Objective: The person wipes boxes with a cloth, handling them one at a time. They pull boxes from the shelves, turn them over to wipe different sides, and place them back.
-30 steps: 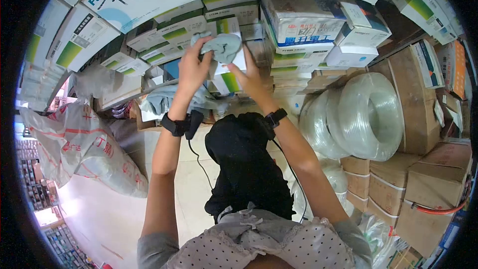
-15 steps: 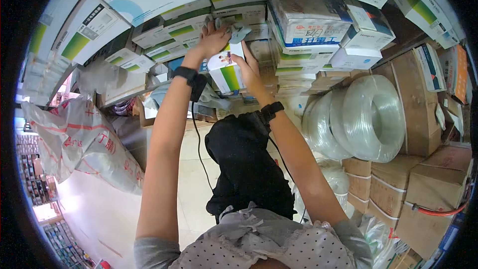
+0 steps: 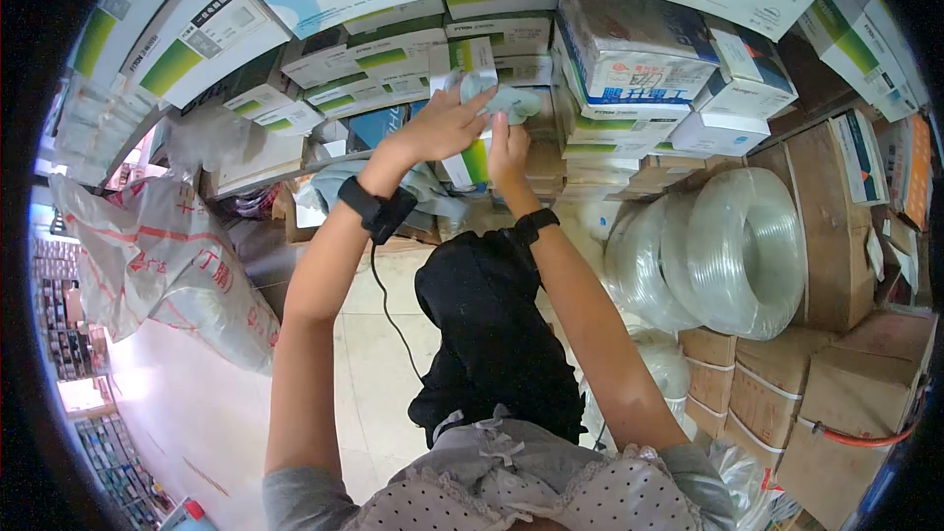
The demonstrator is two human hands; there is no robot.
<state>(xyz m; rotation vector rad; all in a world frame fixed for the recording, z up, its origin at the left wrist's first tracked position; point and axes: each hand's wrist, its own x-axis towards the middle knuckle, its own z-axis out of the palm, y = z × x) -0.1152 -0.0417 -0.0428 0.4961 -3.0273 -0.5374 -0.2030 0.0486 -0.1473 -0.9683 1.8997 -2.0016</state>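
A white box with a green band (image 3: 475,162) is tilted up in front of the stacked shelf boxes, partly covered by my hands. My right hand (image 3: 508,149) grips its right side, thumb raised and the other fingers mostly hidden. Across the box's face reaches my left hand (image 3: 444,128), with a crumpled pale grey-green cloth (image 3: 511,103) under its fingertips. The cloth drapes to the right, touching my right thumb. Black straps with small devices circle both wrists.
Stacked white-green boxes (image 3: 398,49) fill the shelf ahead, with a large carton (image 3: 634,49) to their right. Coils of clear hose (image 3: 742,251) and brown cartons (image 3: 846,383) stand at right. A white plastic sack (image 3: 172,270) leans at left.
The box has turned and stands more upright, with its green end higher. My left hand has slid down and right with the cloth over it. The view has shifted slightly.
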